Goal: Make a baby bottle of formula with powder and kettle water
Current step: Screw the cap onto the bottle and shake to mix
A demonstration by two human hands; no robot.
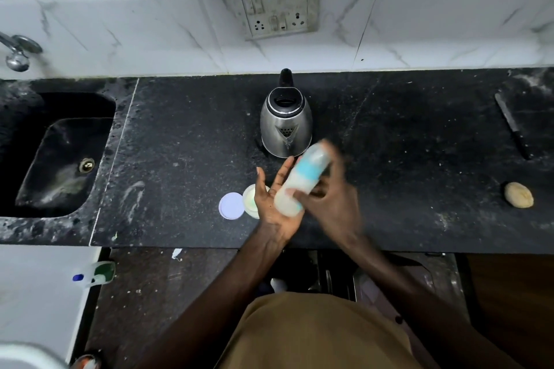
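Note:
A baby bottle (301, 178) with a blue ring and milky liquid lies tilted between my palms, its capped end pointing up right toward the kettle. My left hand (274, 204) is flat and spread against the bottle's left side. My right hand (332, 195) is blurred and presses on its right side. The steel kettle (285, 123) with a black lid and handle stands on the dark counter just behind the hands. An open powder tub (250, 199) sits left of my left hand, partly hidden by it, with its round white lid (231, 206) lying beside it.
A dark sink (60, 159) is set in the counter at left, under a tap (18, 51). A knife (513, 126) and a round beige lump (518, 195) lie at far right. A wall socket (275, 7) sits above the kettle. The counter's front edge (180, 246) runs below the hands.

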